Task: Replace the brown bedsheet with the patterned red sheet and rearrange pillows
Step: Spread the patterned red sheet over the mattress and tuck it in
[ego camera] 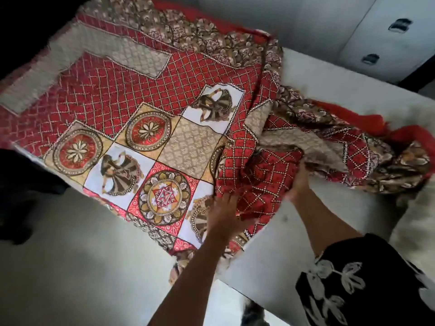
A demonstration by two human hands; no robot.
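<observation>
The patterned red sheet (131, 97) lies partly spread over the pale bare mattress (334, 90), flat on the left and bunched in folds on the right. My left hand (223, 212) grips a fold of the sheet near its front edge. My right hand (300, 182) grips the bunched red cloth a little further right. Both forearms reach in from the bottom of the view. No brown sheet and no pillow is in view.
A grey wardrobe with dark handles (400, 25) stands at the back right. Pale floor (82, 267) lies below the bed's left front corner. A black sleeve with white flowers (353, 283) fills the bottom right.
</observation>
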